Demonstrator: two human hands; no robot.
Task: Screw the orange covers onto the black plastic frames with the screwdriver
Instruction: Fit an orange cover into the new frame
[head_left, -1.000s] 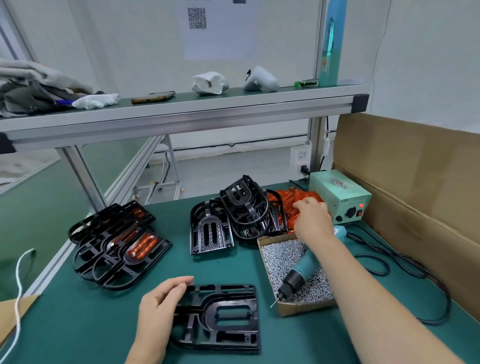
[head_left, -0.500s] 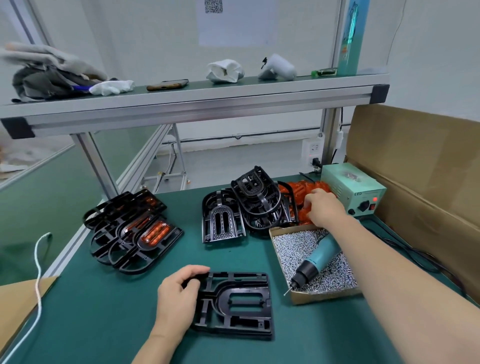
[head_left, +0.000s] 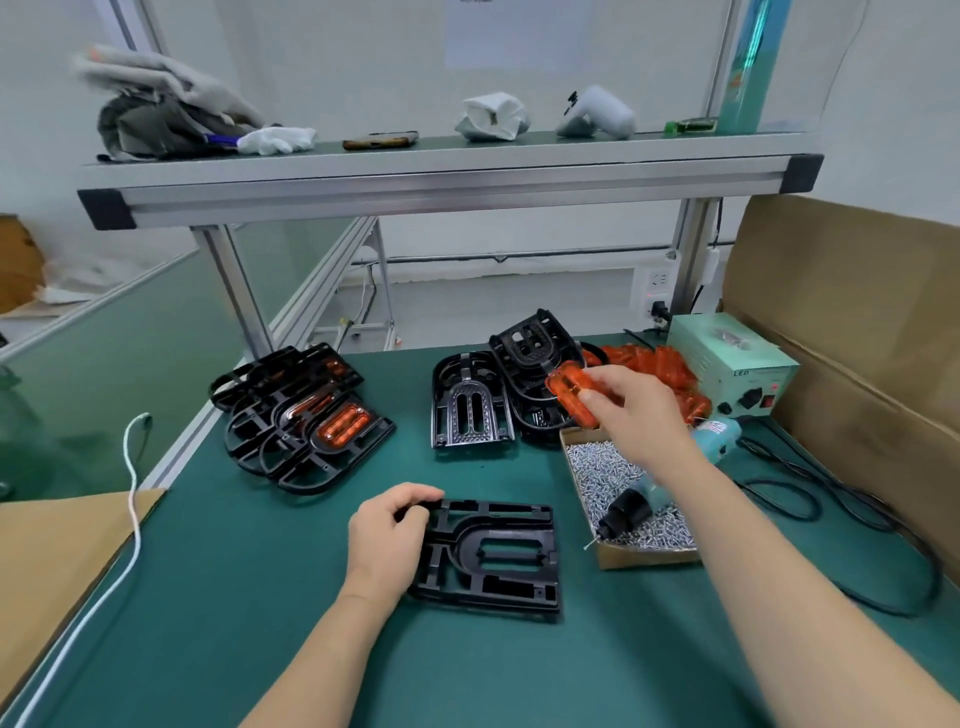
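Note:
A black plastic frame (head_left: 493, 556) lies flat on the green table in front of me. My left hand (head_left: 387, 538) grips its left edge, fingers curled over the rim. My right hand (head_left: 636, 415) holds an orange cover (head_left: 569, 391) in the air above the screw box, pinched between thumb and fingers. More orange covers (head_left: 660, 366) are heaped behind it. The teal electric screwdriver (head_left: 660, 488) lies across the cardboard box of screws (head_left: 597, 467), tip pointing towards me, partly hidden by my right forearm.
A stack of black frames with orange covers fitted (head_left: 301, 421) lies at the left. Bare black frames (head_left: 498, 395) are stacked at centre back. A green power unit (head_left: 732, 369) and black cables (head_left: 831, 499) sit at the right, beside a cardboard wall (head_left: 857, 322). A white cord (head_left: 132, 499) runs along the left edge.
My right hand has lifted an orange cover off the heap and brought it towards me. My left hand has closed on the frame's left edge.

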